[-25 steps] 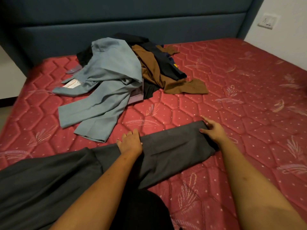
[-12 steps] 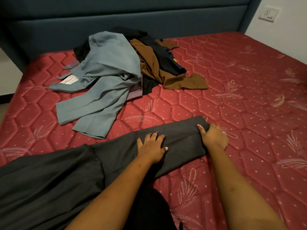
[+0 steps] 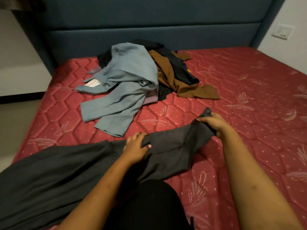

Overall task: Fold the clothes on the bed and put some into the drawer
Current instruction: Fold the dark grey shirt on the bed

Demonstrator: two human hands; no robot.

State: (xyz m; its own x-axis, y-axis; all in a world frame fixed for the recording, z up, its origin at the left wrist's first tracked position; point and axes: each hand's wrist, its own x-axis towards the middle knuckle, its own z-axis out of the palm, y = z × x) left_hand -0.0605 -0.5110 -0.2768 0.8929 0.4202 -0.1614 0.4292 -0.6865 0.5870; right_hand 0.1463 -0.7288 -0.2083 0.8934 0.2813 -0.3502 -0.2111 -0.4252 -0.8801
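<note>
Dark grey trousers (image 3: 49, 176) stretch across the near part of the red quilted mattress (image 3: 249, 100). My right hand (image 3: 214, 123) grips the end of their leg and holds it bunched, raised a little off the bed. My left hand (image 3: 136, 145) grips the same leg near its middle, fingers curled into the cloth. Farther back lies a loose pile: light blue trousers (image 3: 126, 90), a brown garment (image 3: 182, 83) and dark clothes (image 3: 179, 67) under them.
A dark teal padded headboard (image 3: 149, 30) runs along the back. A wall socket (image 3: 282, 31) sits on the white wall at right. The floor (image 3: 15, 123) shows past the bed's left edge. My dark-clothed knee (image 3: 149, 203) is at the near edge.
My right hand has gathered the leg end and lifted it off the mattress. My left hand went from lying flat on the cloth to gripping it.
</note>
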